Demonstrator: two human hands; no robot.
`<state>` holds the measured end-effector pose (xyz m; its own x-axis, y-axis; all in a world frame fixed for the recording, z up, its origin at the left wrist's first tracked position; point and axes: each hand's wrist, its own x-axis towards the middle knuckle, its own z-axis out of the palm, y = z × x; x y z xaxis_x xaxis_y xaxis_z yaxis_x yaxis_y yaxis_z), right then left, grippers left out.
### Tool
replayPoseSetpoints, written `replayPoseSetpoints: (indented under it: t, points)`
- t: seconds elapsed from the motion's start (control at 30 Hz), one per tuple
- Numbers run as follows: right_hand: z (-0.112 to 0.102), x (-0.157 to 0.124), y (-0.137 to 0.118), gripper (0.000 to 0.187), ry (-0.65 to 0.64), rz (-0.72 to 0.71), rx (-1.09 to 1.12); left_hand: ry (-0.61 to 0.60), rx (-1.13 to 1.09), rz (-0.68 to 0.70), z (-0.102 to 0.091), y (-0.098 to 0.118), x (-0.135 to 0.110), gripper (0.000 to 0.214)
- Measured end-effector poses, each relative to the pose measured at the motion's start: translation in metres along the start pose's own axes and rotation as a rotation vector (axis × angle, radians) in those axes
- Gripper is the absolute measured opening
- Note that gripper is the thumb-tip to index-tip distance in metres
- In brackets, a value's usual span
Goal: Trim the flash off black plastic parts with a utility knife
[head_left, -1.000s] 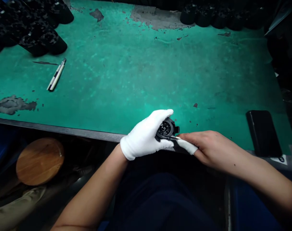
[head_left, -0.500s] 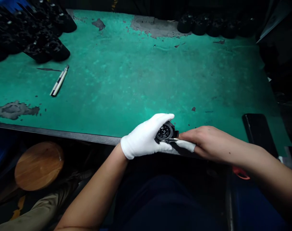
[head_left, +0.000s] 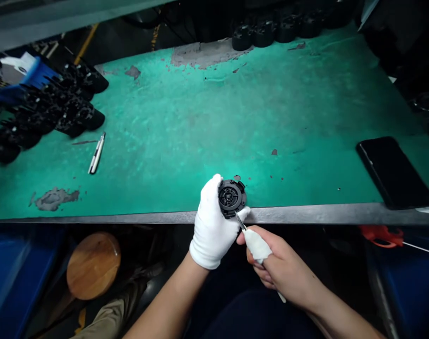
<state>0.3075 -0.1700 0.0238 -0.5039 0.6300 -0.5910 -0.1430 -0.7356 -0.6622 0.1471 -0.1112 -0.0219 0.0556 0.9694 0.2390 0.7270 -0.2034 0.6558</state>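
My left hand, in a white glove, is closed around a round black plastic part. The part's ringed, ribbed face is turned up, and it sits over the table's front edge. In my right hand is a slim knife with a metal blade; the pale end of its handle sticks out below the fist. A white cloth cover wraps the right thumb, while the other fingers are bare. The blade's tip touches or nearly touches the part's lower rim, close to the gloved thumb.
Several black cylindrical parts stand at the left and along the back edge. A white pen-like tool lies on the green table. A phone lies at right. Below are a wooden stool and a red-handled tool.
My right hand has swung lower, below the part, and the knife now points up toward its rim. The gloved hand has turned more upright with the part. The view has also shifted.
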Motion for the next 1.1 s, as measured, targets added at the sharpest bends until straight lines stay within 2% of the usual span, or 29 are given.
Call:
replayPoseSetpoints:
  t: [0.07,0.13,0.17,0.23,0.33,0.47,0.57,0.63,0.7,0.73,0.83,0.9,1.0,1.1]
  points:
    - [0.007,-0.004,-0.007,0.012,-0.143,-0.061,-0.067,0.004,0.021,-0.004,0.002,-0.001,0.000,0.097]
    - [0.018,-0.005,-0.007,0.014,-0.227,-0.031,0.036,0.032,0.023,-0.014,0.005,-0.001,-0.002,0.100]
    - [0.023,-0.004,-0.005,0.015,-0.207,0.015,0.158,0.052,0.006,-0.032,0.007,-0.002,-0.004,0.103]
    - [0.033,0.002,0.003,0.020,-0.066,0.086,0.409,0.099,-0.035,-0.081,0.011,-0.003,-0.008,0.107]
    - [0.042,0.011,0.018,0.028,0.107,0.067,0.611,0.178,-0.024,-0.103,0.014,-0.003,-0.014,0.110]
    - [0.052,0.011,0.026,0.029,0.119,-0.003,0.712,0.238,0.033,-0.055,0.016,0.000,-0.015,0.101]
    - [0.053,0.000,0.020,0.034,0.062,-0.183,0.727,0.243,0.058,0.000,0.017,0.004,-0.015,0.095]
    - [0.044,-0.008,0.009,0.037,0.066,-0.378,0.723,0.229,0.066,0.029,0.014,0.006,-0.012,0.092]
    - [0.026,-0.013,-0.005,0.034,0.154,-0.513,0.680,0.159,0.016,0.038,0.005,0.005,-0.006,0.090]
    - [0.015,-0.014,-0.012,0.032,0.217,-0.542,0.639,0.087,-0.031,0.037,-0.002,0.003,-0.002,0.090]
    - [-0.016,-0.012,-0.023,0.028,0.357,-0.527,0.489,-0.228,-0.192,0.033,-0.032,-0.008,0.013,0.084]
    - [-0.031,-0.009,-0.023,0.029,0.403,-0.502,0.397,-0.323,-0.280,0.030,-0.049,-0.017,0.023,0.077]
    - [-0.044,-0.007,-0.018,0.028,0.451,-0.446,0.271,-0.246,-0.327,0.014,-0.059,-0.022,0.029,0.078]
    - [-0.058,-0.002,-0.021,0.029,0.504,-0.402,-0.027,-0.157,-0.224,-0.016,-0.044,-0.015,0.027,0.105]
